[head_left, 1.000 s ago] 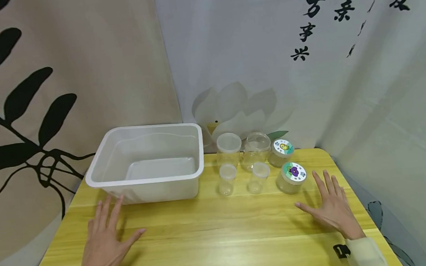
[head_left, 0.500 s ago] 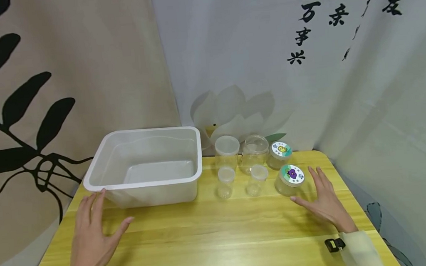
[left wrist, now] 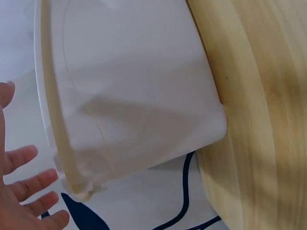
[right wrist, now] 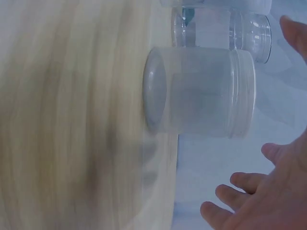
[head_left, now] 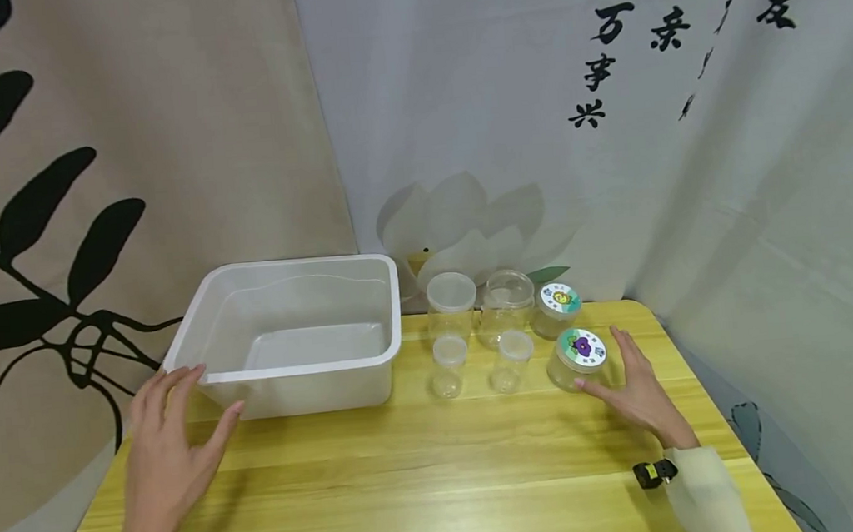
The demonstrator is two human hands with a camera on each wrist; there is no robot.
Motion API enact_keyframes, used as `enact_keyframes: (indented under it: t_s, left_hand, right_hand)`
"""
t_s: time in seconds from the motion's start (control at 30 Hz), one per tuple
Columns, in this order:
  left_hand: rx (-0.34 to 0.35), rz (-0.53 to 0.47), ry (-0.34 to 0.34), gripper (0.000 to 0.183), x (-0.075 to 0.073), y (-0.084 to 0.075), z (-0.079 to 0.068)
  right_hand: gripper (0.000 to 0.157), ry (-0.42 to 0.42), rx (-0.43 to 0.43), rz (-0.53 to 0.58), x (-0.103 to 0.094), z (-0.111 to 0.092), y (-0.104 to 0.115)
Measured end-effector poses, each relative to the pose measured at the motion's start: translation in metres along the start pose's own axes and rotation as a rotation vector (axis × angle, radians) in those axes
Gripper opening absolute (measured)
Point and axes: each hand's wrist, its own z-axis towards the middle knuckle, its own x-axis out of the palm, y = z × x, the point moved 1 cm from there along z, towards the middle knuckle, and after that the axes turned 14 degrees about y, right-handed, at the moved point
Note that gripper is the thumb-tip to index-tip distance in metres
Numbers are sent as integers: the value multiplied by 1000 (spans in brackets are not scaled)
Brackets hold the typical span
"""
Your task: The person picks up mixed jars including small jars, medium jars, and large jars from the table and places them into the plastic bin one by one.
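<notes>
White plastic forms the deep rectangular tub (head_left: 301, 391) standing on the left of the yellow wood-grain tabletop (head_left: 428, 475). At its near left corner is the left hand (head_left: 166, 466), fingers spread and thumb held out; whether its fingertips touch the rim cannot be told. To the right of the tub, 6 clear containers stand upright in 2 rows of 3. A squat jar with a purple-flower lid (head_left: 581, 356) ends the near row, and the right hand (head_left: 635, 391) is just beside it, thumb and fingers spread; the right wrist view shows the fingers apart from the jar. Left of that jar stand 2 small lidded cylinders (head_left: 512, 359). Behind are a taller cylinder with a whitish lid (head_left: 450, 302), a wide transparent jar (head_left: 505, 306) and a squat jar with a yellow-flower lid (head_left: 557, 306).
</notes>
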Motion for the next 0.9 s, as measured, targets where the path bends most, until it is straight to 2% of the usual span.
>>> enact_keyframes:
  t_s: [0.17,0.27,0.43,0.53,0.77,0.9]
  left_hand:
    - [20,-10,-12,59,5,1,6]
    - [45,1,-25,56,6,2,10]
    - [78,40,-43,82,8,3,15]
    - [80,61,-45,84,8,5,17]
    - [62,59,-50,57,9,10,19]
    - [63,51,-67,62,9,11,19]
  right_hand:
    - [122,10,36,69,2,7,0]
    - [122,7,51,107,5,11,0]
    - [120,-34,14,166,11,19,-4]
    - [116,-58,-9,194,16,24,-6]
    - [106,-91,-12,270,21,29,-6]
    - [101,-98,-8,324,21,30,-4]
